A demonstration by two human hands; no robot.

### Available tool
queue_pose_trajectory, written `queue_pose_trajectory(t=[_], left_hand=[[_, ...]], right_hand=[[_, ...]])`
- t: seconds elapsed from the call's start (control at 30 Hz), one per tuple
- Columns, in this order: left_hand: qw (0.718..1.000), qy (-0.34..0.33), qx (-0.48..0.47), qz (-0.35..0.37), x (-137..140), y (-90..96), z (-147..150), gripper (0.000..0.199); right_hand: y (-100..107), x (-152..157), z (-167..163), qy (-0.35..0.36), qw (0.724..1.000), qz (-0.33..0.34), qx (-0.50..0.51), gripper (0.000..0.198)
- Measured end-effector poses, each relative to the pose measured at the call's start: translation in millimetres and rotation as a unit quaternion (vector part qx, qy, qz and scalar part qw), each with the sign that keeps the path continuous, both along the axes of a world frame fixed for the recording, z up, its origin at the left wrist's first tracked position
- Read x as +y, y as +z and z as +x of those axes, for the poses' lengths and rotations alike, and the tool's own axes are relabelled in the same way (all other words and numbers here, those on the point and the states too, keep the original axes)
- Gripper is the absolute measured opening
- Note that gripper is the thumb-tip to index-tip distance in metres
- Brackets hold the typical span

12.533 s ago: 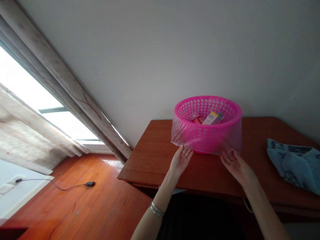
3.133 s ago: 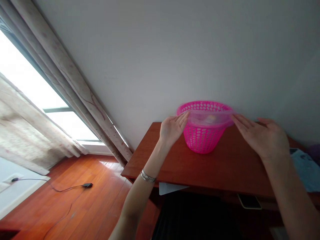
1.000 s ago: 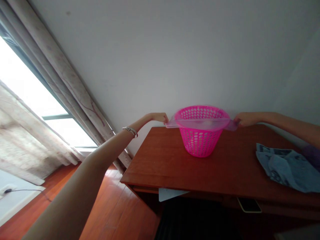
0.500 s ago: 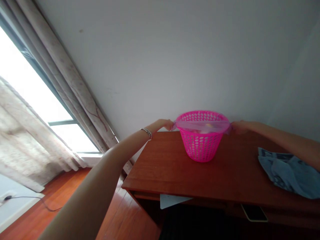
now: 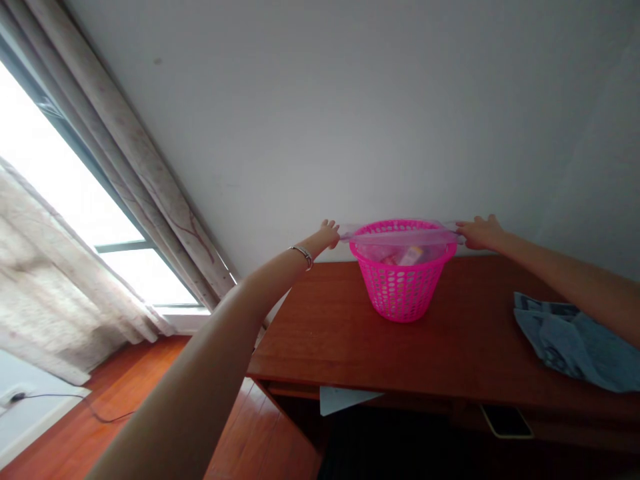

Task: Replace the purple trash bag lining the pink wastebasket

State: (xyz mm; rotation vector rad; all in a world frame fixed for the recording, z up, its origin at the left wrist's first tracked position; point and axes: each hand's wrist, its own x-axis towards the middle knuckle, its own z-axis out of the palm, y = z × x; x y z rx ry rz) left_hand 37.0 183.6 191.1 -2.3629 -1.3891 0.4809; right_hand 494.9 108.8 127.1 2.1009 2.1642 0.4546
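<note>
A pink plastic basket [image 5: 403,293] with rows of holes stands upright on the brown desk, close to the wall. Across its mouth stretches a thin, see-through pinkish plastic bag [image 5: 400,238]. My left hand [image 5: 330,233] pinches one end of the bag just left of the basket's rim, with other fingers raised. On the opposite side my right hand [image 5: 481,232] grips the other end, some of its fingers lifted too. A small white and yellow item [image 5: 411,255] shows through the bag inside the basket; its kind is not clear.
On the right of the wooden desk [image 5: 320,333] lies folded blue-grey cloth [image 5: 575,343]. A phone [image 5: 507,421] and a white sheet [image 5: 345,400] rest below the desktop's front edge. Curtains [image 5: 150,167] hang by the window at left, and a black cable [image 5: 100,419] crosses the floor.
Both hands have risen slightly, lifting the bag's ends above the rim level. Some fingers have spread upward. The contents under the bag show more plainly, and the basket stays in place.
</note>
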Motion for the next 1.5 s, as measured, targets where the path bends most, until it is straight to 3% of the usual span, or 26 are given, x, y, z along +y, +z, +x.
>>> queue_pose_trajectory(t=[0.2,0.37,0.5,0.7,0.83,0.97,1.13,1.27,1.5], left_hand=[[0.998,-0.005,0.013,0.056,8,2.7,2,0.042],[0.997,-0.012,0.001,0.078,24,8.0,-11,0.059],[0.996,-0.023,-0.053,0.066,28,6.0,-13,0.059],[0.995,0.037,-0.065,0.059,23,-0.1,5,0.069],[0.995,0.053,-0.032,0.075,24,6.1,-2,0.060],[0.994,0.001,-0.045,0.103,23,22.2,-26,0.044],[0.983,-0.049,-0.086,0.155,15,49.6,-53,0.030],[0.968,-0.093,-0.142,0.183,9,78.9,-58,0.026],[0.928,-0.147,-0.316,0.134,6,134.0,-70,0.020]], right_hand=[[19,7,-9,-0.040,0.998,0.005,-0.051,0.037],[35,11,3,-0.012,0.998,0.044,-0.044,0.037],[43,14,3,0.016,0.998,0.053,0.000,0.031],[46,21,-12,0.003,0.997,0.076,0.035,0.033],[53,19,-8,0.017,0.996,0.087,-0.001,0.030],[69,7,10,0.043,0.996,0.083,-0.011,0.028],[100,-5,41,0.134,0.989,0.057,0.014,0.020],[131,-10,52,0.157,0.980,0.097,0.075,0.014],[184,-36,47,0.148,0.953,0.180,0.193,0.016]])
